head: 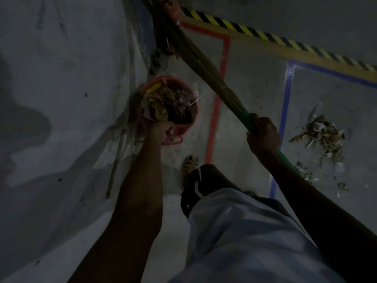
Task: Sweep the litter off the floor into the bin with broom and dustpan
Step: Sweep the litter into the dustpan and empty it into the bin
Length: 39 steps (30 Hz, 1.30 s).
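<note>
My left hand grips the pink handle of the dustpan, which is held tipped at the near left rim of the round red bin. Dry leaves and scraps of litter heap up in the bin's mouth. I cannot tell where the pan ends and the bin begins. My right hand grips the green handle of the broom. Its straw bristles point up and away, past the bin's right side and off the floor. A second litter pile lies on the floor to the right.
The bin stands against a grey wall on the left, and a thin stick leans there. Red tape, blue tape and a yellow-black hazard stripe mark the concrete floor. My sandalled foot is just behind the bin.
</note>
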Available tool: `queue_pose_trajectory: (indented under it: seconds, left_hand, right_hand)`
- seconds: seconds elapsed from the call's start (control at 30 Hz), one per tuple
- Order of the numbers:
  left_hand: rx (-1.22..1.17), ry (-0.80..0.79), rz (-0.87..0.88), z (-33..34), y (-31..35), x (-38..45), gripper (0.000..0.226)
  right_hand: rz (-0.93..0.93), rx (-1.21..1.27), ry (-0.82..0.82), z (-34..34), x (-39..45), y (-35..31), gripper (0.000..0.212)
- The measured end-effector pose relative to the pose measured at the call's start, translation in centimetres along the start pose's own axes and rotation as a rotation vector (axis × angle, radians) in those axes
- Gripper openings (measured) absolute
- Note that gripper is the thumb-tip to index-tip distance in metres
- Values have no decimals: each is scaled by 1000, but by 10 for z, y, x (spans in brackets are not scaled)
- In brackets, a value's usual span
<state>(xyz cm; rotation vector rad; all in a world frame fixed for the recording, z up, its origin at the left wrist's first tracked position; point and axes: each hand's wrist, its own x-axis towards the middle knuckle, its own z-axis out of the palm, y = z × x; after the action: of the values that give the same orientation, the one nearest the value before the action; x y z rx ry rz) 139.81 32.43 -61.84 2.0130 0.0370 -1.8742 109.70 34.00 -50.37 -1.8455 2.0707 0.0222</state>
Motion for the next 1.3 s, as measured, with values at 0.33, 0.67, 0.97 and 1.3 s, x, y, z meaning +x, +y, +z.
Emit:
queue_pose_trajectory:
  seconds: [0.33, 0.67, 0.97, 1.3]
  left_hand:
    - [-75, 21, -25, 5, -31, 2, 34]
    - [-57, 79, 90, 45, -58, -21, 32]
    - [-8, 217, 201, 68, -71, -42, 24]
    - [-219, 78, 306, 227, -120, -131, 36]
  right_hand:
    - [54, 43, 20, -10, -10, 25, 63]
    - [159, 121, 43, -14, -8, 85, 60]
    - [57, 111, 17, -23, -28, 180, 60]
    - [124, 264, 59, -53, -41, 311, 53]
